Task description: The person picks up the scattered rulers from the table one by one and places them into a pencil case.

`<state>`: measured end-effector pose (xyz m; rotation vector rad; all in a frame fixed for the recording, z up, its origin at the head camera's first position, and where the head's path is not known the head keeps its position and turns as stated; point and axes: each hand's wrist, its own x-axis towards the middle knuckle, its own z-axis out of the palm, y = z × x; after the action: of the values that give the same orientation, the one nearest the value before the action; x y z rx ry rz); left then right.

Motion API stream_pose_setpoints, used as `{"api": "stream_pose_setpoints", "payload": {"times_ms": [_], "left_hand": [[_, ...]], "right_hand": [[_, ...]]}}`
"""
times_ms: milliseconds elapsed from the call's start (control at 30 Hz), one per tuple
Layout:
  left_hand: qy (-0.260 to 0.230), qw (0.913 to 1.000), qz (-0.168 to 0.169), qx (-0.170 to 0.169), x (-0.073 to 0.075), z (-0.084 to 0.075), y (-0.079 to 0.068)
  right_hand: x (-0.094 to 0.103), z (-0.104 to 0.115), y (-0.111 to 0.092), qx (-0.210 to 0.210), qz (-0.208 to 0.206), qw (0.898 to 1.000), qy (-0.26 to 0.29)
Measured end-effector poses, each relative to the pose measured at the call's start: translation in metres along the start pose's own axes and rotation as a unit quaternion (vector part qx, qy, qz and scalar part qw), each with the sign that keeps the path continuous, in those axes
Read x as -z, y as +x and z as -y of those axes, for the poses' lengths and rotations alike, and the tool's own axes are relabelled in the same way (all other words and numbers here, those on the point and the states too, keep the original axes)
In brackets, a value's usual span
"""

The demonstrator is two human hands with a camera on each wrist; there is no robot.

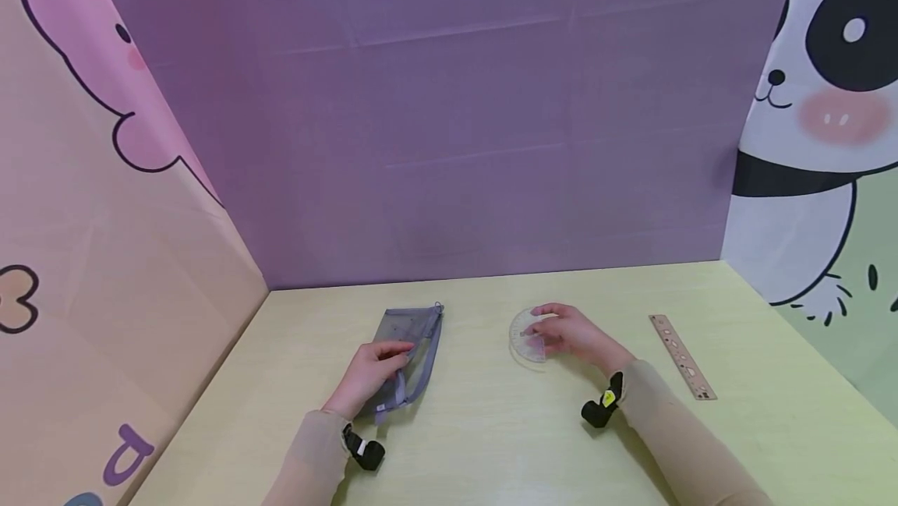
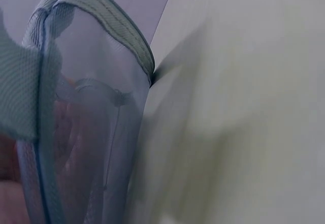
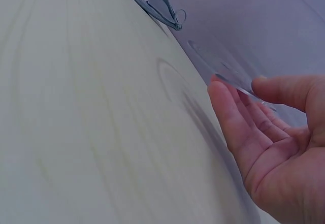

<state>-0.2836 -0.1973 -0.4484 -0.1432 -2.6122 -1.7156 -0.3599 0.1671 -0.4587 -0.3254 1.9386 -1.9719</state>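
A grey-blue mesh zipper pouch (image 1: 403, 324) is on the left of the table, its long edge slightly raised. My left hand (image 1: 372, 373) grips the pouch by its near part. In the left wrist view the translucent mesh (image 2: 96, 46) stands up with a fabric band round it, and fingers show dimly through it. My right hand (image 1: 578, 340) pinches a clear semicircular protractor (image 1: 521, 333) between thumb and fingers. The right wrist view shows the protractor (image 3: 218, 59) held above the table, its shadow on the surface below.
A pinkish flat ruler with cut-out shapes (image 1: 682, 356) lies on the right side of the pale wooden table (image 1: 477, 444). A purple cloth wall (image 1: 449, 139) closes the back, with printed cartoon panels on both sides.
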Motion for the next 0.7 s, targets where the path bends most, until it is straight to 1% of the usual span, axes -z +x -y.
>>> {"api": "stream_pose_setpoints", "payload": {"times_ms": [200, 467, 700], "left_hand": [[-0.003, 1.0000, 0.000, -0.001, 0.000, -0.002, -0.001], [0.000, 1.0000, 0.001, 0.006, -0.001, -0.004, -0.002], [0.002, 1.0000, -0.001, 0.003, 0.000, -0.006, -0.003]], "right_hand": [[-0.010, 0.000, 0.004, 0.004, 0.018, 1.000, 0.004], [-0.026, -0.002, 0.011, 0.006, 0.043, 0.999, 0.010], [-0.037, -0.005, 0.018, -0.004, 0.045, 0.999, 0.014]]}}
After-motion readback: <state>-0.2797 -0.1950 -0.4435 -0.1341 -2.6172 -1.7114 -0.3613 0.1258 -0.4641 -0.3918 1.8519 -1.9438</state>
